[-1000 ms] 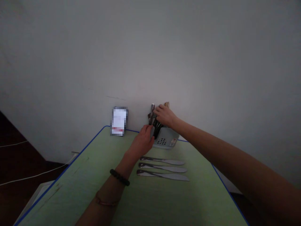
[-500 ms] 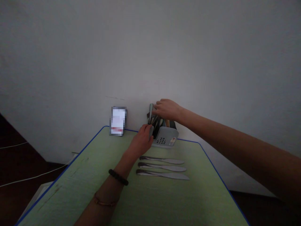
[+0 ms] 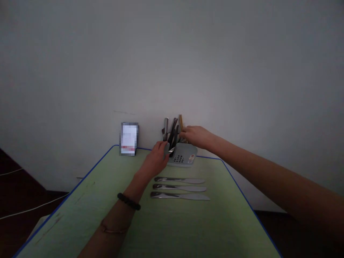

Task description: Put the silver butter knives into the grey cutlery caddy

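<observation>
Head view: left hand [image 3: 155,158] clasps holder [image 3: 185,151]; right hand [image 3: 197,136] half-closed at cutlery [image 3: 173,129], grip unclear.

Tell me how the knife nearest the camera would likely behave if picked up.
The knife looks stiff, being straight and apparently metal. Its shiny handle may feel slippery. Lying flat on the table, it seems unlikely to roll, though fingers might struggle to get under the blade.

Knives [image 3: 179,187] — glossy metal; holder [image 3: 182,154] — matt grey plastic.
</observation>
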{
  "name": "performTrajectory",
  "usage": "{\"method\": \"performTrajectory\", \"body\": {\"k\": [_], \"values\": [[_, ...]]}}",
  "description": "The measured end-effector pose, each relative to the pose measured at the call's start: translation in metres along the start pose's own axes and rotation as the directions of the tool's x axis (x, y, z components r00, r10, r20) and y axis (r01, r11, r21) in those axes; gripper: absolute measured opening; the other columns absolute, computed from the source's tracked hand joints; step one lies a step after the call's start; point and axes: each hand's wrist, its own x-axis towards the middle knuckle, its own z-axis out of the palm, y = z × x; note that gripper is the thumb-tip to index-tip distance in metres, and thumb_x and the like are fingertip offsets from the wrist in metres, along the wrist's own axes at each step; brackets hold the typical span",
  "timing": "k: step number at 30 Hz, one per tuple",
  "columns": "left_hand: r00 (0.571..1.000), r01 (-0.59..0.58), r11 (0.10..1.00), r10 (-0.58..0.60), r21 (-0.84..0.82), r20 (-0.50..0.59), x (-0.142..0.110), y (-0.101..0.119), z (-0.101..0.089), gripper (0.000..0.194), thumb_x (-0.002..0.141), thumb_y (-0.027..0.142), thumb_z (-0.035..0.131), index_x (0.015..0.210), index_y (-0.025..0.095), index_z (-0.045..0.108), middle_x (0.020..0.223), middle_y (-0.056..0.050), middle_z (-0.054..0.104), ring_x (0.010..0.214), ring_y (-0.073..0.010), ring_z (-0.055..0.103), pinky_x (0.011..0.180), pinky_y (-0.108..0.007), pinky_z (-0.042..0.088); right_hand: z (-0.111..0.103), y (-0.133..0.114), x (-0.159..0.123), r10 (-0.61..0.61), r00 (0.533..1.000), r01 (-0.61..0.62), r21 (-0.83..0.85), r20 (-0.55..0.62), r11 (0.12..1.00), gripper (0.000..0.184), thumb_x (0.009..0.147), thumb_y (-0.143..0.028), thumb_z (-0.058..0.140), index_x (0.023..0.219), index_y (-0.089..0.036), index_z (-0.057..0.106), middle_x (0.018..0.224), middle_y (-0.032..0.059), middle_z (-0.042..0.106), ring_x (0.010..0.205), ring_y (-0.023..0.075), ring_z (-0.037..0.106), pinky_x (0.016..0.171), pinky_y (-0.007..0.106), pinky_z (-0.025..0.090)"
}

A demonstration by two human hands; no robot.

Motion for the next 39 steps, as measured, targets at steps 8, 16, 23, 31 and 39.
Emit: {"method": "performTrajectory", "body": {"k": [8,16,23,31,39], "values": [[1.0,-0.009,1.0,0.009,0.007,-0.017,0.0,0.0,0.002,0.043,0.084,0.018,0.048,0.126,0.015,0.04,0.124,-0.013,0.047,0.118,-0.0235,0.049,0.101,-0.041,0.042,-0.003,0.019,-0.001,0.217,0.975,-0.181,0.382,-0.052,0.906,0.019,0.078,-0.014,0.064,0.097,-0.014,0.066,0.09,0.0068,0.07,0.086,0.0188,0.065,0.073,0.025,0.045],[1.0,0.006,1.0,-0.006,0.003,0.008,0.0,0.002,-0.001,0.044,0.083,0.018,0.048,0.127,0.012,0.041,0.125,-0.014,0.047,0.119,-0.0241,0.049,0.101,-0.04,0.042,0.018,0.019,-0.001,0.386,0.911,-0.266,0.511,-0.143,0.817,0.023,0.077,-0.011,0.062,0.1,-0.014,0.064,0.087,0.0061,0.071,0.076,0.0156,0.065,0.071,0.024,0.044],[1.0,0.007,1.0,-0.007,0.006,0.029,0.001,0.002,-0.002,0.044,0.084,0.019,0.047,0.127,0.013,0.04,0.126,-0.014,0.046,0.116,-0.0238,0.05,0.102,-0.04,0.041,0.015,0.016,-0.014,0.386,0.91,-0.262,0.513,-0.151,0.817,0.022,0.081,-0.017,0.058,0.102,-0.013,0.064,0.086,0.0066,0.071,0.076,0.0165,0.065,0.072,0.025,0.045],[0.999,-0.009,1.0,0.008,0.018,0.034,0.0,0.002,-0.003,0.043,0.085,0.019,0.047,0.127,0.012,0.041,0.126,-0.015,0.046,0.118,-0.0246,0.048,0.103,-0.041,0.04,0.017,0.011,-0.021,0.411,0.905,-0.26,0.622,-0.11,0.738,0.031,0.083,-0.022,0.058,0.113,-0.013,0.058,0.1,0.0109,0.07,0.078,0.0158,0.066,0.074,0.026,0.048],[0.999,-0.01,0.998,0.008,0.064,0.032,-0.001,0.005,-0.007,0.046,0.082,0.02,0.052,0.126,0.012,0.041,0.125,-0.016,0.043,0.117,-0.0264,0.047,0.099,-0.043,0.043,0.051,-0.02,-0.049,0.583,0.756,-0.158,0.78,-0.299,0.606,0.054,0.082,-0.023,0.055,0.132,-0.01,0.04,0.125,0.0188,0.052,0.099,0.0222,0.058,0.075,0.034,0.052]]}}
